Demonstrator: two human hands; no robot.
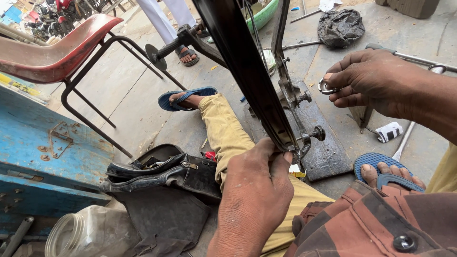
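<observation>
L hand (257, 190) clenched round the lower end of a long black metal bar (243, 62), glossy, flat-sided, slanting up to the top edge of view. Thumb tip presses near the bar's bottom corner. Just beside the bar runs a grey steel bracket (285, 85), dull and greasy, w/ two round-knobbed bolts (316, 133) sticking out to the side.

R hand (366, 83) well apart from the bar, fingers curled, pinching a small shiny metal ring (325, 87) betw. thumb and forefinger.

Under the bracket: a dark, worn wooden plank (323, 152) lying flat on the concrete floor (138, 100), which is dusty and stained. Person sits on the floor, legs in tan trousers, blue rubber sandals (183, 96) on both feet; striped brown sleeve at lower right.

Left side: scuffed blue-painted metal box (43, 157) w/ rusty rivets, a black leather bag (166, 171), open and creased, and a clear plastic jar (81, 235) lying on its side. A red moulded plastic chair (57, 47) on a black tube frame stands behind. Crumpled black plastic bag (340, 26) far up the floor. Another person's sandalled foot (188, 54) near the top.
</observation>
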